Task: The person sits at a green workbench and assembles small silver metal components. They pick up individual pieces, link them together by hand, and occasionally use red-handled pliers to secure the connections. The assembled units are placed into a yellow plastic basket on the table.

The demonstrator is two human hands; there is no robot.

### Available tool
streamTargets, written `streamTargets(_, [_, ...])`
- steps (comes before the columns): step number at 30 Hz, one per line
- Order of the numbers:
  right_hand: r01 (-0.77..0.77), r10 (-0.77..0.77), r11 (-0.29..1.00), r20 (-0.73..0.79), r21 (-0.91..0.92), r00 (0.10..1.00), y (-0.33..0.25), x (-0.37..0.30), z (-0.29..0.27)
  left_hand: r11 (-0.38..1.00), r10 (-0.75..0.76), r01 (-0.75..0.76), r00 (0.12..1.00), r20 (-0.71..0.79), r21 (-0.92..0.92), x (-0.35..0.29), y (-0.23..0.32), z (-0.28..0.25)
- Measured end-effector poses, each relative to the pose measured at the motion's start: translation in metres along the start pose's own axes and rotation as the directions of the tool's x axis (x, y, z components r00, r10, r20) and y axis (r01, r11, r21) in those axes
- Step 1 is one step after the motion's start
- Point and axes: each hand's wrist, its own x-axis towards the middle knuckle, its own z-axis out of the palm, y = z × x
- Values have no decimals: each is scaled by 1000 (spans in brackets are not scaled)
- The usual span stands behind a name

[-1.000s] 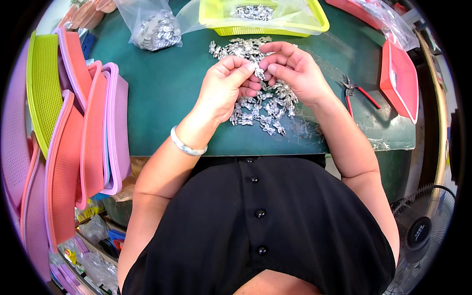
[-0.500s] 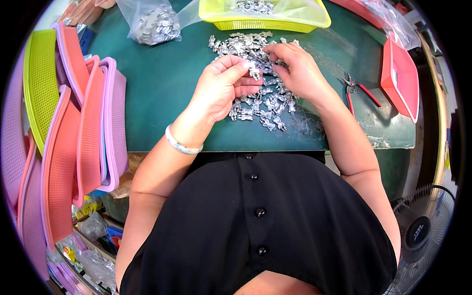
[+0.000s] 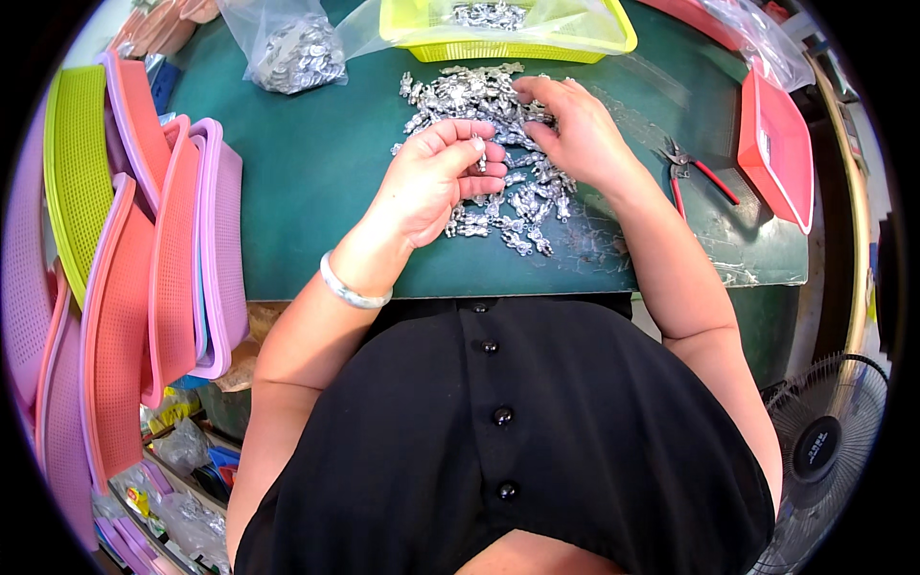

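Observation:
A pile of small silver metal figure charms (image 3: 465,96), each with a little loop, spreads over the green tabletop in front of me. My left hand (image 3: 431,182), with a pale bangle on the wrist, is palm up at the near left of the pile. Its thumb and fingers pinch one silver charm (image 3: 481,160), turned nearly edge-on. Over the pile's right side is my right hand (image 3: 580,129), palm down. Its thumb and forefinger are apart, with the fingertips at the charms; I see nothing held between them.
A yellow-green basket (image 3: 508,50) with charms stands behind the pile, beside a clear bag (image 3: 302,57) of metal pieces. Red-handled pliers (image 3: 704,177) and a pink tray (image 3: 774,158) lie to the right. Stacked plastic baskets (image 3: 172,259) line the left; a fan (image 3: 819,450) stands at lower right.
My left hand has turned the charm from face-on to nearly edge-on and drawn slightly back to the left. My right hand's thumb and forefinger have shifted a little over the pile.

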Motion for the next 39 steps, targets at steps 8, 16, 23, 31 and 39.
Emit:
streamTargets(8, [37,-39,997,33,65,999,0,3,-2,998,-13,14,1000,-18,63,-4,0,3])
streamTargets(16, [-154,148,907,45,392,988,4,3,-4,996,-11,14,999,-37,85,-5,1,6])
streamTargets(23, [-378,291,374,281,847,915,-9,5,-16,995,-17,22,999,-52,97,-3,3,14])
streamTargets(31, [-419,272,175,365,891,891,-16,3,-19,997,-70,70,998,2,39,2,2,10])
streamTargets(39, [-434,278,132,386,891,879,-19,1,-22,986,-140,146,988,68,-83,0,4,8])
